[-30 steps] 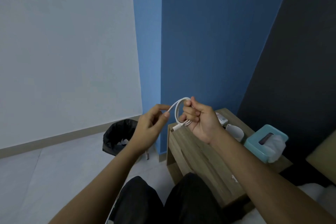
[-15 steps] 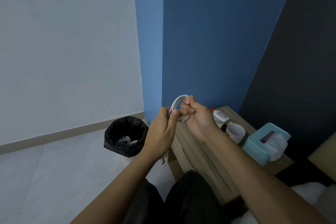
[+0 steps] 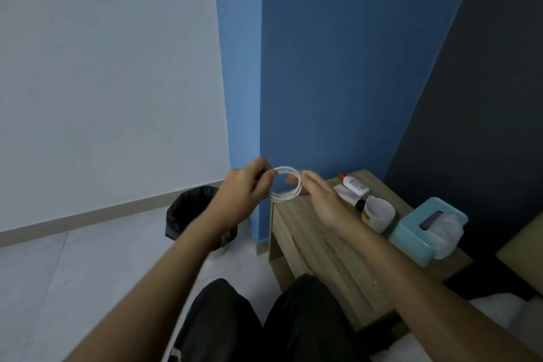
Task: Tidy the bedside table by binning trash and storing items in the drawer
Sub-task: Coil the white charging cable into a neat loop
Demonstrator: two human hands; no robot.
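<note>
A white cable (image 3: 289, 185) is wound into a small round coil and held in the air above the near left corner of the wooden bedside table (image 3: 311, 247). My left hand (image 3: 245, 194) pinches the coil's left side. My right hand (image 3: 318, 197) holds the coil's right side with its fingers partly through the loop. A black-lined bin (image 3: 191, 214) stands on the floor to the left of the table, partly hidden by my left forearm.
On the table stand a white mug (image 3: 379, 213), a teal tissue box (image 3: 426, 229), a small white bottle with a red cap (image 3: 352, 184), a flat white packet (image 3: 346, 194) and a dark marker (image 3: 360, 203). Small crumbs (image 3: 377, 286) lie near the front edge. Blue wall behind.
The cable's loose end has been wound in, so the coil is now a tidy ring. Both hands rose slightly and now hold the ring from opposite sides.
</note>
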